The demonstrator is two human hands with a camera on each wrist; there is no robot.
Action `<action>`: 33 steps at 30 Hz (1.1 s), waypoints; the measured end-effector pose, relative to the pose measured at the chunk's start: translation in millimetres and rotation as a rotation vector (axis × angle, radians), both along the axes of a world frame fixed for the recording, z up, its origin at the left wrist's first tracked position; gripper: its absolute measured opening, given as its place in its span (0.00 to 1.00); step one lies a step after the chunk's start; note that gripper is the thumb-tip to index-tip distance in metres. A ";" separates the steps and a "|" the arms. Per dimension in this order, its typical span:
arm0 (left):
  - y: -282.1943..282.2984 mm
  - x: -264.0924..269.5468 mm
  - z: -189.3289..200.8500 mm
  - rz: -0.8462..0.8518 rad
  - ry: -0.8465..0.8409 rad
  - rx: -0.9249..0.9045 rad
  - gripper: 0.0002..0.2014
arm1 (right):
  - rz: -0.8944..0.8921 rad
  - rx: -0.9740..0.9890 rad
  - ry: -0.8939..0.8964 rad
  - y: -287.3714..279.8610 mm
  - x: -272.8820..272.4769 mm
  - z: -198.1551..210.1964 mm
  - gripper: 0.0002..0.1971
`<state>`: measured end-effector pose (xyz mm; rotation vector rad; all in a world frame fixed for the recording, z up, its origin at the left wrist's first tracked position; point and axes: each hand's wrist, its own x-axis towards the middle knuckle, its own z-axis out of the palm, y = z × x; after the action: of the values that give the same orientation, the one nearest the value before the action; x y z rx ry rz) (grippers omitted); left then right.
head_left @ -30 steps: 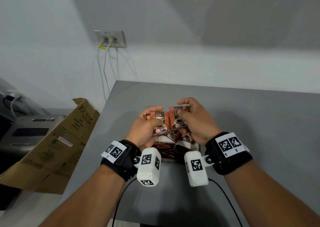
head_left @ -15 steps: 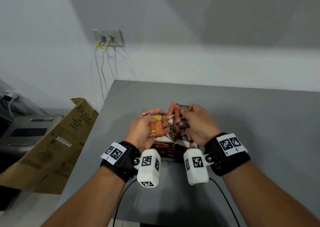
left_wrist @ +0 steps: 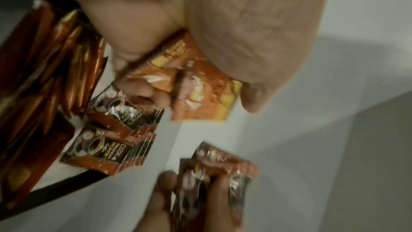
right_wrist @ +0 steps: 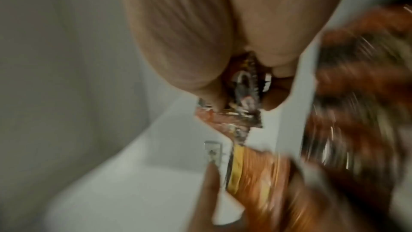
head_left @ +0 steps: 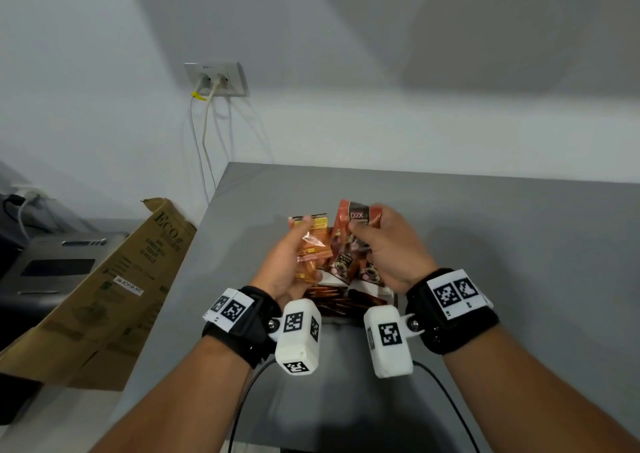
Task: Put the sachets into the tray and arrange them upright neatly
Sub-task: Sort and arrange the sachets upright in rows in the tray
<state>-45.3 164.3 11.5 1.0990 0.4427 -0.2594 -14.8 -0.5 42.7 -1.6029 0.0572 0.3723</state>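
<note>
Both hands have drawn apart since the earlier frame, each lifting a bunch above the tray [head_left: 388,293] at frame centre. Left hand [head_left: 284,265] pinches orange sachets [head_left: 311,245]; right hand [head_left: 391,252] clamps brown sachets [head_left: 356,215]. Several sachets already stand in the tray, so I judge the task partly done.

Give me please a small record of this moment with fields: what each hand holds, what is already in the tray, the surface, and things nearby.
left hand: grips orange sachets, held above the tray
right hand: grips red-brown coffee sachets, held above the tray
tray: white, dark rim; holds brown stick packs and rows of upright coffee sachets
surface: grey table
nearby: cardboard box left of the table; wall socket with two cables
</note>
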 end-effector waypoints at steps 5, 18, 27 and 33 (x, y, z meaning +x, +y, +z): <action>7.4 7.8 -5.8 -0.060 0.089 0.084 0.14 | 0.279 -0.472 -0.355 -3.3 -8.2 3.3 0.03; 4.1 4.9 8.8 -0.203 0.109 0.086 0.31 | 0.041 -0.199 -0.163 -1.6 2.7 -9.1 0.03; 14.7 13.4 2.0 0.168 0.073 0.153 0.14 | 0.170 -0.118 -0.119 -14.5 -8.5 1.6 0.02; 0.7 8.1 17.6 0.026 -0.217 0.314 0.15 | 0.075 0.161 0.157 -5.4 -4.7 -5.1 0.09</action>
<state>-37.3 165.0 29.1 1.4109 0.3091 -0.0457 -19.5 -5.9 37.6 -1.4172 0.0849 0.5480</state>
